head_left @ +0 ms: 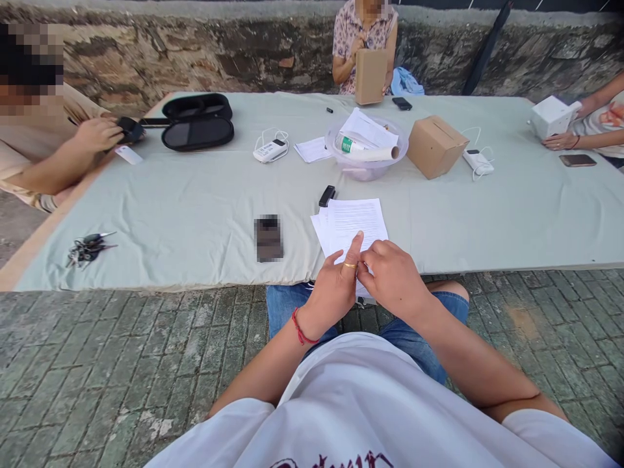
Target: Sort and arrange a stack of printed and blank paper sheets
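Observation:
My left hand point(340, 284) is over the table's front edge, with the thumb and a ringed finger stretched apart. Its other fingers are partly hidden. My right hand point(394, 272) meets it, fingers curled in a pinch against the left fingers; anything in that pinch is too small or hidden to make out. Beneath and beyond both hands lie printed paper sheets point(358, 218), overlapping at angles. At their far corner is a small black object point(327, 195) resembling a stapler. A blurred dark flat object point(268, 238) rests left of the papers.
On the cloth-covered table point(195, 214) stand a plastic basin point(368, 170) with papers and a roll, a cardboard box point(436, 146), white corded devices and an open black case point(197, 133). Keys point(90, 249) lie at left. Other people sit left, opposite and right, handling things.

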`<state>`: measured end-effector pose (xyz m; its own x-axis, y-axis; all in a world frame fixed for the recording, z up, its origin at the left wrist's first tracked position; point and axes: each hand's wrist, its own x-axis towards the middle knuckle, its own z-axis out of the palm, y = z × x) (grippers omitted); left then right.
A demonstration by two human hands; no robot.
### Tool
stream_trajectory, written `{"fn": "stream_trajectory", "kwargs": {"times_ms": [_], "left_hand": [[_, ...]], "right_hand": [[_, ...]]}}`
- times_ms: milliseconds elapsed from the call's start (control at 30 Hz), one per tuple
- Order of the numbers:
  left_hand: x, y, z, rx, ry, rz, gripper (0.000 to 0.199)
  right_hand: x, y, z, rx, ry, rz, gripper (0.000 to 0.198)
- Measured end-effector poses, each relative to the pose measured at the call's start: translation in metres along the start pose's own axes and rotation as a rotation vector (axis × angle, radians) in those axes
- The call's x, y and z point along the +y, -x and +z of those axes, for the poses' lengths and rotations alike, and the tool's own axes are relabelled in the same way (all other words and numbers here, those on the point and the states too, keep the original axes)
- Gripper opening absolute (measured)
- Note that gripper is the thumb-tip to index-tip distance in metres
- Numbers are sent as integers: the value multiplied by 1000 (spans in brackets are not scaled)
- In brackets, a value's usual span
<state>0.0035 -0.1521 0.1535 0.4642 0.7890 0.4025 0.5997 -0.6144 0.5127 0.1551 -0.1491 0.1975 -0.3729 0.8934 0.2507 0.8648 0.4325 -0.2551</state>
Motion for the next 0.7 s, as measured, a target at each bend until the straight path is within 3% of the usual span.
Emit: {"fn": "stream_trajectory", "kwargs": {"times_ms": [267,533,700], "left_hand": [[2,-1,0,33,-27,39,70],[0,0,0,13,-36,5,67],[0,-1,0,14,-4,-6,65]], "right_hand": [[3,0,-8,-119,-55,38,19],[10,4,-11,-139,-205,47,22],[13,8,-9,-75,-306,90,14]]}}
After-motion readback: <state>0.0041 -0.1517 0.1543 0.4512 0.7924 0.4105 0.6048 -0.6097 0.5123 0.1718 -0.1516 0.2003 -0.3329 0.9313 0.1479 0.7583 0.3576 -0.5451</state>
